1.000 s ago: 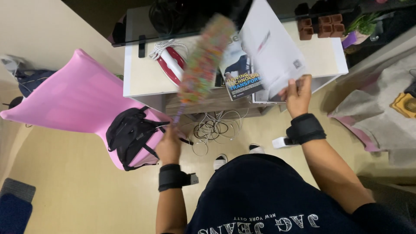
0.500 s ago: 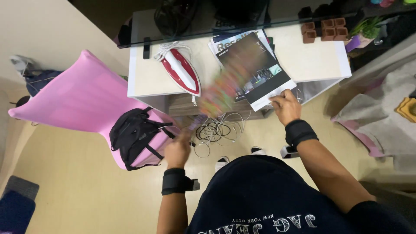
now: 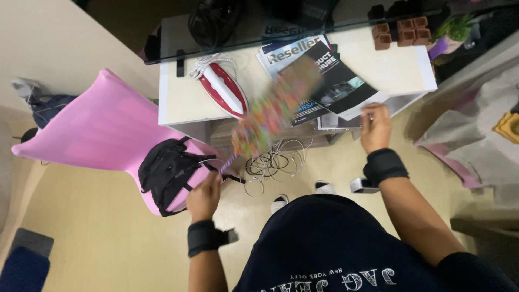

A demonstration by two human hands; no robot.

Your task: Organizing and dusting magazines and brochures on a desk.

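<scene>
The left hand (image 3: pixel 204 197) has its fingers clamped on the duster (image 3: pixel 270 113) handle, its long axis slanting up-right over the tabletop (image 3: pixel 184 92) toward the magazines (image 3: pixel 330 81), whose near edge the right hand (image 3: pixel 375 127) pinches

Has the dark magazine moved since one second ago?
Yes. The dark magazine, raised upright before, now lies flat on the white table, right hand at its edge.
</scene>
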